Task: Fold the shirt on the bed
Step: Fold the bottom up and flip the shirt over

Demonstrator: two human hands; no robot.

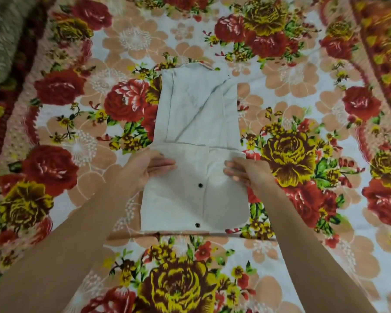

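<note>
Home bedroom, floral bedsheet [303,91] covering the bed

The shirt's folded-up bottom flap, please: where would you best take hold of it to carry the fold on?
Probably at the flap's two far corners, from either side, as the left hand and right hand do now. The shirt lies as a narrow strip, so pinching both corners should keep the edge straight.
</note>
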